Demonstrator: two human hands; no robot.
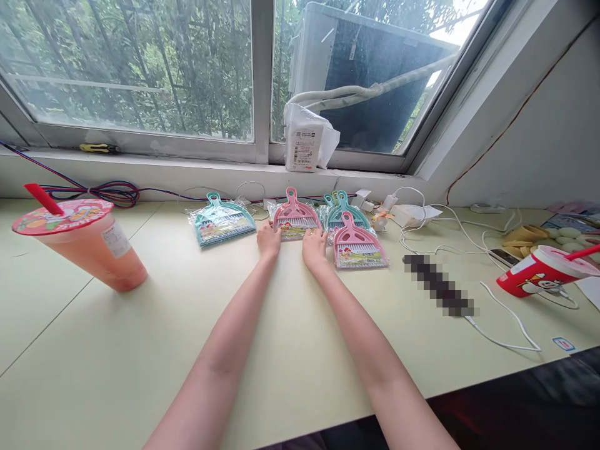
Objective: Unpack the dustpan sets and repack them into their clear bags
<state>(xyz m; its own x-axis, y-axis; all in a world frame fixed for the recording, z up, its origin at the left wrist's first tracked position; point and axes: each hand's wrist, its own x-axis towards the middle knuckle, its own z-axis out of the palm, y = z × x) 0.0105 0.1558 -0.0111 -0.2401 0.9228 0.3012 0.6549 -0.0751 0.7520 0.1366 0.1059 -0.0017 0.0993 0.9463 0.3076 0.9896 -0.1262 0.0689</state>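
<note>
A pink mini dustpan and brush set (295, 215) in clear wrap lies near the back of the table, handle pointing to the window. My left hand (269, 239) has its fingers curled on the set's left front corner. At the right front corner, my right hand (314, 244) grips the same set. To the left lies a teal dustpan and brush set (222, 220), also wrapped. Just right of my right hand sits another pink set (359, 247), overlapping a teal one (347, 214) behind it. Part of a green handle shows behind those.
A tall cup of pink drink (94, 250) with a straw stands at the left. On the right are a red cup (539, 272), white cables (509, 340) and a blurred-out dark object (438, 284). A white packet (304, 147) stands on the windowsill.
</note>
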